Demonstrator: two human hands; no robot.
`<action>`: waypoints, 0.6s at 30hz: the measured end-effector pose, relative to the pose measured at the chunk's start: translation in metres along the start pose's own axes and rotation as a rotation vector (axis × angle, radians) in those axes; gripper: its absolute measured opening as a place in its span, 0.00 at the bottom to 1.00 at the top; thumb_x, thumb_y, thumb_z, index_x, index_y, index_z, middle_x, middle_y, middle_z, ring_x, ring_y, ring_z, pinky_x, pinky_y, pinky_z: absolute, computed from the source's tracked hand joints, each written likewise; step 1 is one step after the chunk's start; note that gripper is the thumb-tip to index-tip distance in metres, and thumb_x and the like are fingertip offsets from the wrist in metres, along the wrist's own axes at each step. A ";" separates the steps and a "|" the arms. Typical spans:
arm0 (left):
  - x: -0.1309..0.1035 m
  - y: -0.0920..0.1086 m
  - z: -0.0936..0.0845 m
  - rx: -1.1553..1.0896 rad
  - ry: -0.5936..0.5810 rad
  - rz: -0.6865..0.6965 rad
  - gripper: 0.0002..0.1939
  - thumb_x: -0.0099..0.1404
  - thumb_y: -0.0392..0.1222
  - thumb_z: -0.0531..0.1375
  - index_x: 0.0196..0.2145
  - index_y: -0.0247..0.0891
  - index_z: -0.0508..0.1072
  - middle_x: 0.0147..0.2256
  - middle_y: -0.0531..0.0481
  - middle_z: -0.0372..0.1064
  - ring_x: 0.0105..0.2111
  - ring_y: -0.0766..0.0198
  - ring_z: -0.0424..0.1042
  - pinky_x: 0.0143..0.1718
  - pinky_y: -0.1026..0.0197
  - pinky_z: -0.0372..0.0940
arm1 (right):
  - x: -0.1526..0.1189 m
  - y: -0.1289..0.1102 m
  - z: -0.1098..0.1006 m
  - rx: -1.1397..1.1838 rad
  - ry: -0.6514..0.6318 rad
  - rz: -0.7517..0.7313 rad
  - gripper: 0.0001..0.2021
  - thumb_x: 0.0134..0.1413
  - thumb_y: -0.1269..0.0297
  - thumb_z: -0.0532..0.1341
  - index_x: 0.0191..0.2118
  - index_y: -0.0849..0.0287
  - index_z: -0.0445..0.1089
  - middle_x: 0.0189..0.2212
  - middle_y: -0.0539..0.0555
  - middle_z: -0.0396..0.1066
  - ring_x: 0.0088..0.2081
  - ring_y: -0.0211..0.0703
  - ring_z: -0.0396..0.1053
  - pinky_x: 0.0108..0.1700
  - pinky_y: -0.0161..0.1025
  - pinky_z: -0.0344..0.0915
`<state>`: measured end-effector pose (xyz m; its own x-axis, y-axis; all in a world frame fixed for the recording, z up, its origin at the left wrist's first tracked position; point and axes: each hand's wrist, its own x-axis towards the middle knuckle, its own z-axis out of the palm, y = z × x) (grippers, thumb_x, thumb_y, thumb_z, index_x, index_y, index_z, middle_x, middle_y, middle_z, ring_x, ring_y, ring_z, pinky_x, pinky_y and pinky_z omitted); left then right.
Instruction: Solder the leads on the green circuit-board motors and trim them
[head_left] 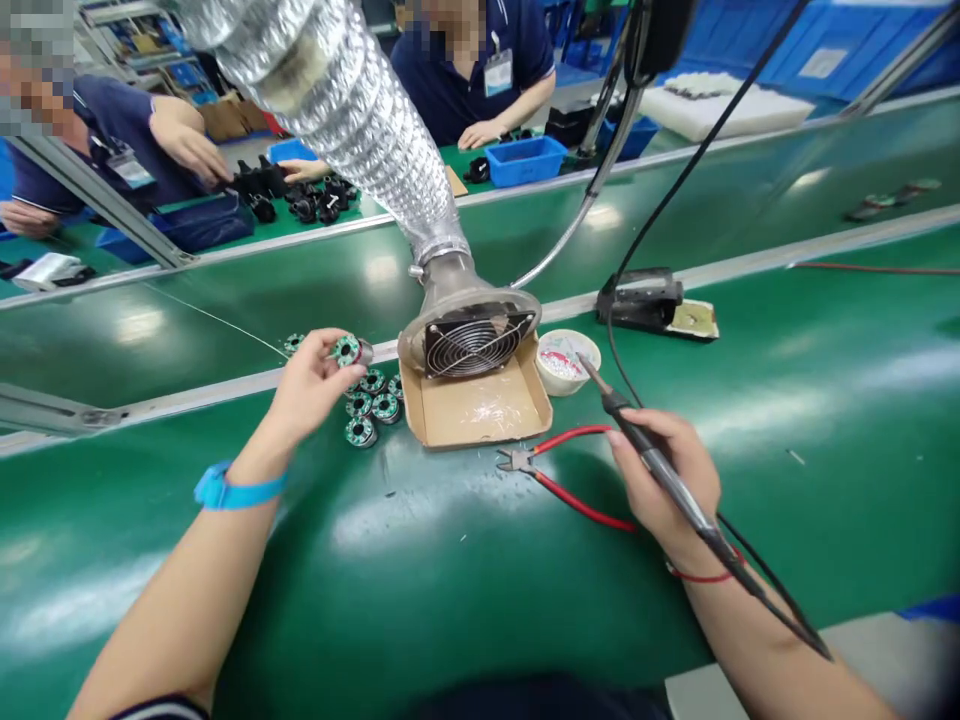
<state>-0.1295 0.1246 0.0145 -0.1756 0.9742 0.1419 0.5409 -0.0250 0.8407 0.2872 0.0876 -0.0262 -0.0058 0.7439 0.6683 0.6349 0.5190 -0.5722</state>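
Note:
My left hand (311,378) grips a small round motor stator (349,350) with a green circuit board on its face, just above a cluster of similar stators (361,405) on the bench. In my right hand (679,480) is a soldering iron (654,455), held like a pen. Its tip points up and left, at the near rim of a small pale bowl (564,378); whether it touches cannot be made out. Red-handled cutting pliers (519,460) lie spread on the bench, left of my right hand.
An open cardboard tray (480,425) sits below a fume extractor fan (480,342) on a silver duct (390,130). A soldering iron stand (645,298) with a sponge stands behind right. The iron's black cable loops past my right arm. Two co-workers handle black parts beyond the divider.

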 end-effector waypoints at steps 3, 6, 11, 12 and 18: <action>-0.068 0.026 0.012 -0.042 -0.149 -0.038 0.32 0.56 0.58 0.70 0.54 0.38 0.72 0.34 0.48 0.72 0.28 0.66 0.68 0.31 0.64 0.64 | -0.005 -0.027 -0.003 0.202 -0.113 0.041 0.16 0.65 0.68 0.65 0.57 0.53 0.74 0.41 0.52 0.80 0.31 0.37 0.76 0.36 0.36 0.74; -0.117 0.050 0.034 -0.071 -0.348 -0.051 0.26 0.61 0.54 0.69 0.54 0.42 0.76 0.27 0.53 0.65 0.24 0.69 0.62 0.27 0.65 0.61 | -0.003 -0.063 -0.008 0.450 -0.292 0.111 0.20 0.70 0.71 0.59 0.64 0.50 0.67 0.38 0.47 0.81 0.31 0.33 0.78 0.38 0.33 0.76; -0.146 0.074 0.061 -0.057 -0.508 0.063 0.21 0.64 0.45 0.69 0.55 0.49 0.79 0.27 0.57 0.61 0.21 0.74 0.58 0.22 0.68 0.54 | 0.009 -0.099 -0.004 0.590 -0.624 0.148 0.18 0.68 0.71 0.61 0.61 0.60 0.66 0.39 0.49 0.77 0.41 0.32 0.76 0.49 0.31 0.72; -0.148 0.075 0.063 -0.064 -0.520 0.090 0.21 0.64 0.45 0.69 0.55 0.50 0.78 0.27 0.57 0.61 0.21 0.74 0.58 0.22 0.68 0.54 | 0.009 -0.101 -0.003 0.631 -0.671 0.156 0.20 0.67 0.70 0.61 0.62 0.61 0.64 0.39 0.49 0.75 0.41 0.32 0.75 0.49 0.31 0.72; -0.155 0.075 0.063 -0.053 -0.551 0.224 0.22 0.68 0.47 0.67 0.59 0.50 0.75 0.31 0.56 0.65 0.23 0.75 0.60 0.24 0.70 0.58 | 0.009 -0.104 0.003 0.659 -0.827 0.215 0.23 0.68 0.67 0.61 0.65 0.62 0.60 0.38 0.50 0.73 0.43 0.37 0.71 0.53 0.38 0.71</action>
<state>-0.0098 -0.0141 0.0228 0.3983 0.9164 0.0393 0.4709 -0.2411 0.8486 0.2187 0.0417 0.0379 -0.6209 0.7719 0.1364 0.1455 0.2846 -0.9475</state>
